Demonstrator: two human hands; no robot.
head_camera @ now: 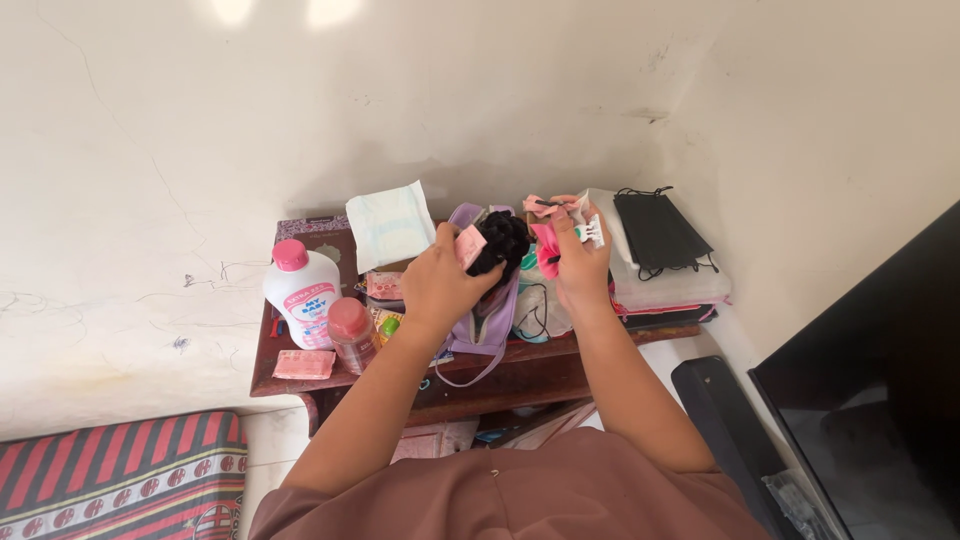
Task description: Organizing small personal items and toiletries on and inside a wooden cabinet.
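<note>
Hands work above a small wooden shelf table (290,378) set against a white wall. Left hand (440,283) is closed around a bundle of black hair ties (503,240), with a small pink item (469,244) pinched against the bundle by the thumb. Right hand (578,262) is closed with fingertips pinched on a pink hair clip (546,250); a small white claw clip (592,233) shows at the fingers of the same hand. Both hands sit close together over the middle of the table, just above a lilac pouch (490,325) that lies on the tabletop with its strap hanging over the front edge.

Positions relative to the table:
- Left part: a white bottle with pink cap (301,291) stands upright; a smaller clear jar with pink lid (351,334) stands just beside it, nearer the front.
- Front left corner: a flat pink packet (303,364) lies on the surface.
- Rear, behind the left hand: a pale wrapped pad (391,225) leans tilted.
- Right part: a stack of black face masks (658,232) rests on a pile of flat packs (668,290).

A striped red and black mat (120,475) lies on the floor left of the table.
</note>
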